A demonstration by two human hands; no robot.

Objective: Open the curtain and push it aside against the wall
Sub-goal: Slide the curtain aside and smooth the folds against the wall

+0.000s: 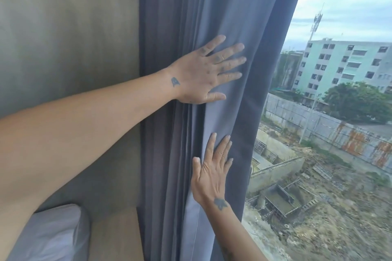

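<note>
Curtain bunched beside wall; left hand, right hand flat, fingers spread, gripping nothing; pillow below.

Gathered curtain flush against wall, pillow below; open window rightward

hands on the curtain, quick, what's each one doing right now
Left hand: open, fingers spread, palm flat against the curtain, holding nothing.
Right hand: open, flat on the curtain lower down, holding nothing.
</note>
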